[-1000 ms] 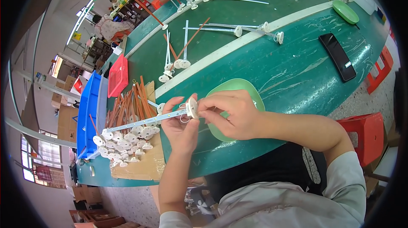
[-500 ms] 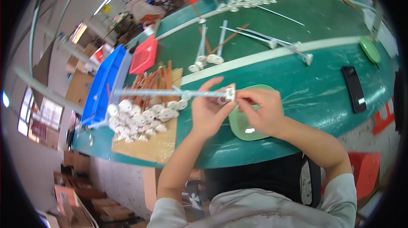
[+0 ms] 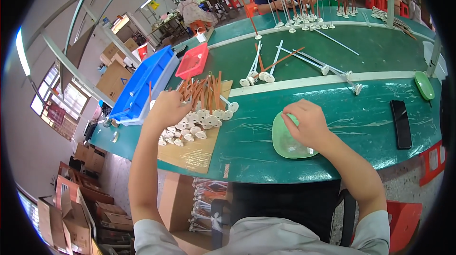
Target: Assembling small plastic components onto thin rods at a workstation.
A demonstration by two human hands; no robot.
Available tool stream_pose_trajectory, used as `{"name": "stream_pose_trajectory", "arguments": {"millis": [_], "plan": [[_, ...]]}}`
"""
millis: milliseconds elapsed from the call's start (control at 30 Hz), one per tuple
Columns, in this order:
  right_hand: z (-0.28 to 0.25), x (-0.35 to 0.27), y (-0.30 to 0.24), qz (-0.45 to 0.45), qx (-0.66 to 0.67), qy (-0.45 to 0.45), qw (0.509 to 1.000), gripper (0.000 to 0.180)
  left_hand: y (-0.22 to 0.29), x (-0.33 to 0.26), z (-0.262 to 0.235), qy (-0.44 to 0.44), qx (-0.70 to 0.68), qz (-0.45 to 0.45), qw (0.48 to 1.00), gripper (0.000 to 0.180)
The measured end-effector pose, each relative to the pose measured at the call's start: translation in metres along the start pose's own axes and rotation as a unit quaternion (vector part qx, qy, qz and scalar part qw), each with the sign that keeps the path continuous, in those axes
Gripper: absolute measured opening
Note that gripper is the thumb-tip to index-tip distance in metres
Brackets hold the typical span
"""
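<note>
Left of centre, the left hand (image 3: 167, 108) rested on a heap of brown sticks with white round bases (image 3: 202, 105), too many to count, lying on one cardboard sheet (image 3: 194, 153); its fingers curled down into the heap, though I could not tell what they gripped. Right of centre, the right hand (image 3: 306, 122) lay on one pale green dish (image 3: 285, 143), fingers bent together over its upper rim. One blue bin (image 3: 142, 84) and one red tray (image 3: 192, 61) stood at upper left, one black phone (image 3: 402, 123) at right.
</note>
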State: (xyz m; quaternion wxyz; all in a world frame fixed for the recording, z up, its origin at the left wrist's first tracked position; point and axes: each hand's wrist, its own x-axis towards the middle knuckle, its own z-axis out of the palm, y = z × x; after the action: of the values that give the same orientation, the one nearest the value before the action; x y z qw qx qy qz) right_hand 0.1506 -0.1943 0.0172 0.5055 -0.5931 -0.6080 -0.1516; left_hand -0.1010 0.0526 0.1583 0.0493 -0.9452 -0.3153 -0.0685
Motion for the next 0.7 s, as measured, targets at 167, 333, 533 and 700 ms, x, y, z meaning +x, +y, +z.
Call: {"name": "stream_pose_trajectory", "arguments": {"millis": [167,333,533,700], "plan": [[0.0,-0.004,-0.001,-0.039,-0.05,-0.032,0.998,0.01,0.013,-0.01,0.014,0.012,0.079,-0.032,0.996,0.033],[0.002,0.001,-0.002,-0.031,-0.048,-0.016,0.998,0.01,0.049,-0.009,0.005,0.051,0.174,-0.09,0.979,0.03],[-0.006,0.001,-0.008,-0.06,-0.043,-0.025,0.997,0.01,0.096,0.057,0.042,0.058,0.164,-0.018,0.985,0.022],[-0.002,-0.003,-0.001,-0.058,-0.061,-0.05,0.995,0.01,0.11,0.124,0.12,0.077,0.099,0.062,0.99,0.022]]}}
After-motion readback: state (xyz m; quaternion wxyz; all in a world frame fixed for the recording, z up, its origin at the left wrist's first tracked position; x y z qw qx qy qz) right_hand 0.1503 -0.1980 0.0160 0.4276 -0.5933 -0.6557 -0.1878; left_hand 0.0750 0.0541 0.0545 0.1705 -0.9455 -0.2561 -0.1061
